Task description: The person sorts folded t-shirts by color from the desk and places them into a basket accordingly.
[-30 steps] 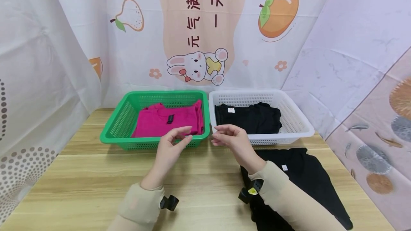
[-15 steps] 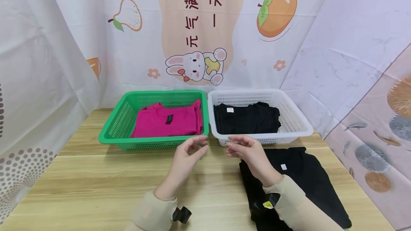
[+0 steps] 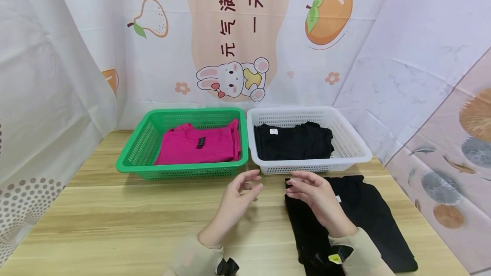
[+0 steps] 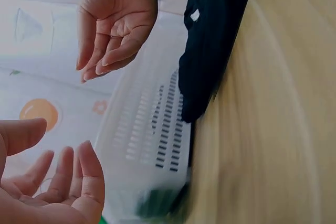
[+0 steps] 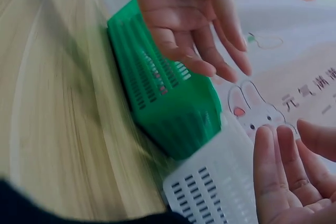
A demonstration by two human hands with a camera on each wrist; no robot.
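My left hand [image 3: 238,201] hovers over the table in front of the gap between the baskets, fingers loosely bent and holding nothing. To its right my right hand [image 3: 316,195] is held above a folded black shirt [image 3: 377,216], also with nothing between its relaxed fingers. The black shirt lies on the table at the right, partly hidden under my right forearm, a small white label at its collar. In both wrist views the two hands [image 4: 60,187] face each other, palms inward and apart.
A green basket [image 3: 132,168] holds a folded pink shirt [image 3: 195,146]. Beside it a white basket [image 3: 356,156] holds folded black clothing [image 3: 295,142]. Both stand at the back of the wooden table [image 3: 126,225], before a printed curtain [image 3: 238,33].
Both hands have moved right and toward me, away from the baskets. My right hand now overlaps the black shirt on the table. The clothes have not moved.
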